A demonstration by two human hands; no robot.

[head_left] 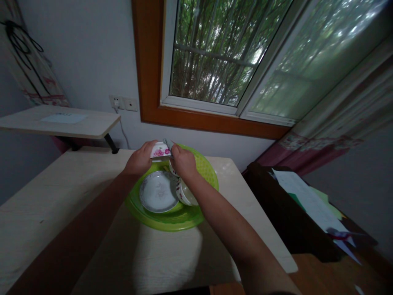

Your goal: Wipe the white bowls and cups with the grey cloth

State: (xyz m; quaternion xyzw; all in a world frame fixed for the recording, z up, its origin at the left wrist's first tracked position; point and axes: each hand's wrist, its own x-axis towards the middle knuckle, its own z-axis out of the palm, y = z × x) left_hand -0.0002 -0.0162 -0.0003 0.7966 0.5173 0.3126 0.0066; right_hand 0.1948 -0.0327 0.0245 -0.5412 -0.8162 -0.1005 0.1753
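Observation:
Above the far part of a green plastic basin [166, 225], my left hand [139, 159] grips one side of a white bowl with pink flowers [160, 152]. My right hand [185, 162] is closed at the bowl's other side, with a small grey cloth [167, 143] pinched at the rim. The bowl is tilted, and its inside is hidden from me. Below, a white plate with a grey patterned rim [159, 191] lies in the basin. Beside it sits a patterned white bowl [185, 196], partly covered by my right forearm. Another bowl shows in part under my right hand.
The basin stands on a pale wooden table [245, 205] against the wall. A raised shelf [92, 125] on black legs is at the left. A window [221, 61] is ahead. At the right, papers [307, 196] lie on a dark surface beside the curtain [344, 110].

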